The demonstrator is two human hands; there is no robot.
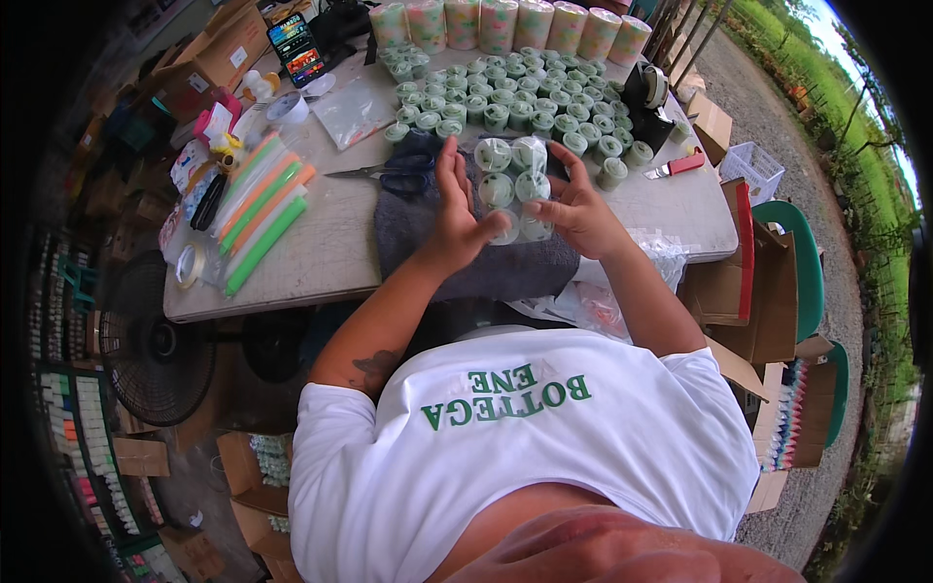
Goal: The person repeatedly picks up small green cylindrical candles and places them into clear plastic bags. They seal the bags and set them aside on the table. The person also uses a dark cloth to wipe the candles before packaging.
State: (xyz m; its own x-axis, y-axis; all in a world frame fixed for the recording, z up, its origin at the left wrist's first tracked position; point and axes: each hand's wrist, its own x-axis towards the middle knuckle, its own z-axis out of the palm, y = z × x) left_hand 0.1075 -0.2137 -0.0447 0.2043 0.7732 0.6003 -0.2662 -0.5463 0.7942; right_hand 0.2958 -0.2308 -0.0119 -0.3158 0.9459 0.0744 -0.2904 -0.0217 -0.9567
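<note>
Between my hands, over a dark grey towel [415, 248], is a clear plastic wrap pack of several small pale green votive-like cups [497, 189], set in two columns. My left hand [466, 218] is at the pack's left side, its thumb on the lower left cup and its fingers extended upward. My right hand [579, 204] is at the right side, with its thumb on the front of the pack and its fingers behind the upper right edge. Many similar loose cups [503, 95] stand just beyond. Dark-handled scissors [404, 173] lie on the towel's left part.
Wrapped multicoloured cylinders [498, 28] line the table's far edge. A black tape dispenser [649, 109] and a red-handled cutter [678, 164] are at the right. Green, orange and white rods [266, 218], a tape roll [191, 265] and a phone [295, 51] are at the left.
</note>
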